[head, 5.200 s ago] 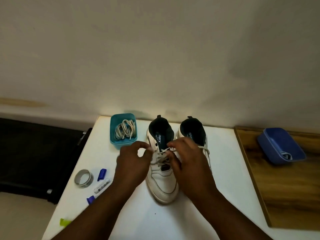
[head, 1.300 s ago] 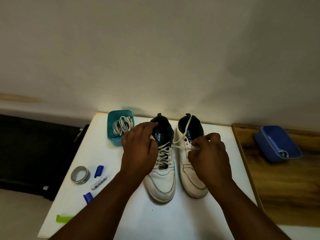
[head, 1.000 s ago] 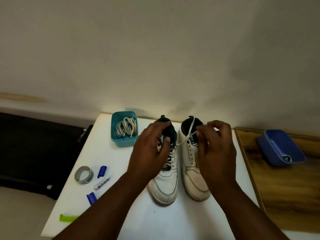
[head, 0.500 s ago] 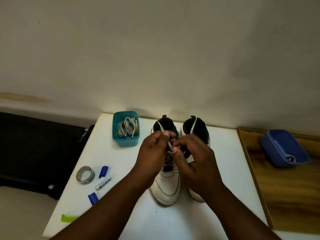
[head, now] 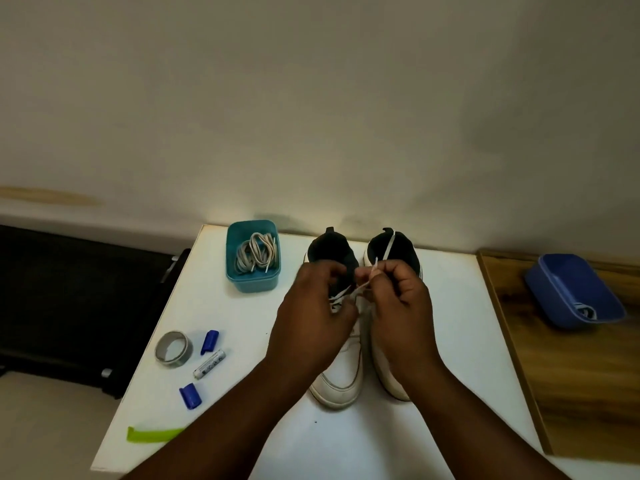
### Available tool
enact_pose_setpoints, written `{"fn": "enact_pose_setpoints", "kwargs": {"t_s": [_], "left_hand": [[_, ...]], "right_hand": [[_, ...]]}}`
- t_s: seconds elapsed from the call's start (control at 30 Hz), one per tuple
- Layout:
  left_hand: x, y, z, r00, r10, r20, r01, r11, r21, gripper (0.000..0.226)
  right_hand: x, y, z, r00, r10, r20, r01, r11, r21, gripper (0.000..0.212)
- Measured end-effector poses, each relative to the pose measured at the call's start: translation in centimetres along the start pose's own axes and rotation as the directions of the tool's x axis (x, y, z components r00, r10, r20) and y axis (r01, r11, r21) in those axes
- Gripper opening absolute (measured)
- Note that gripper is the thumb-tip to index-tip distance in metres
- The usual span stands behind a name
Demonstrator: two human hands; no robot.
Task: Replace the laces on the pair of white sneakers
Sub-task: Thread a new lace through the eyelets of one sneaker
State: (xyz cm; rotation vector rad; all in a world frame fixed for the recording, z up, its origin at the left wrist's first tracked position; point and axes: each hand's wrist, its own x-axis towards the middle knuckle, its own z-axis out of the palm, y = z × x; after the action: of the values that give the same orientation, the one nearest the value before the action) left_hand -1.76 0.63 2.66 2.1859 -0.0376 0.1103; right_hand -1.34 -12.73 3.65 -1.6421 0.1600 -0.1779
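Here, a pair of white leather sneakers with dark linings stands side by side, toes toward the camera, on a white rectangular desk (head: 450, 341). The left hand (head: 313, 327) covers the upper of the left sneaker (head: 341, 386), its fingers curled shut in a grip on the white flat lace (head: 343, 292) at the eyelets. The right hand (head: 401, 317) hovers above the right sneaker (head: 391, 382), thumb and forefinger pinched together on the lace's free end, which sticks up just beside the shoe's collar. Another strand runs across the right sneaker's dark opening. Behind and left of the shoes sits a teal plastic tub (head: 252, 282) holding coiled grey-beige laces (head: 256, 254). Farther left on the desk lie a grey tape roll (head: 173, 348), a small white battery (head: 209, 364), two blue caps (head: 190, 395) and a lime-green strip (head: 156, 434). At right, on a wooden board (head: 571, 375), rests a blue plastic tray (head: 571, 289).
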Motion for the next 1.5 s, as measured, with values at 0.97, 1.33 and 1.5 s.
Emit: {"fn": "enact_pose_setpoints", "kwargs": {"t_s": [0.97, 1.33, 1.5], "left_hand": [[1.6, -2.1, -0.4, 0.887, -0.436, 0.155, 0.453, 0.748, -0.484, 0.013], [1.7, -2.2, -0.2, 0.875, -0.430, 0.221, 0.482, 0.737, -0.475, 0.015], [1.5, -1.9, -0.5, 0.889, -0.414, 0.198, 0.458, 0.778, -0.431, 0.009]], "right_hand": [[0.2, 3.7, 1.4, 0.941, -0.257, 0.219, 0.337, 0.676, -0.655, 0.014], [0.4, 4.5, 1.0, 0.943, -0.263, 0.205, 0.332, 0.679, -0.654, 0.015], [0.5, 3.6, 0.5, 0.931, -0.203, 0.304, 0.357, 0.688, -0.632, 0.030]]}}
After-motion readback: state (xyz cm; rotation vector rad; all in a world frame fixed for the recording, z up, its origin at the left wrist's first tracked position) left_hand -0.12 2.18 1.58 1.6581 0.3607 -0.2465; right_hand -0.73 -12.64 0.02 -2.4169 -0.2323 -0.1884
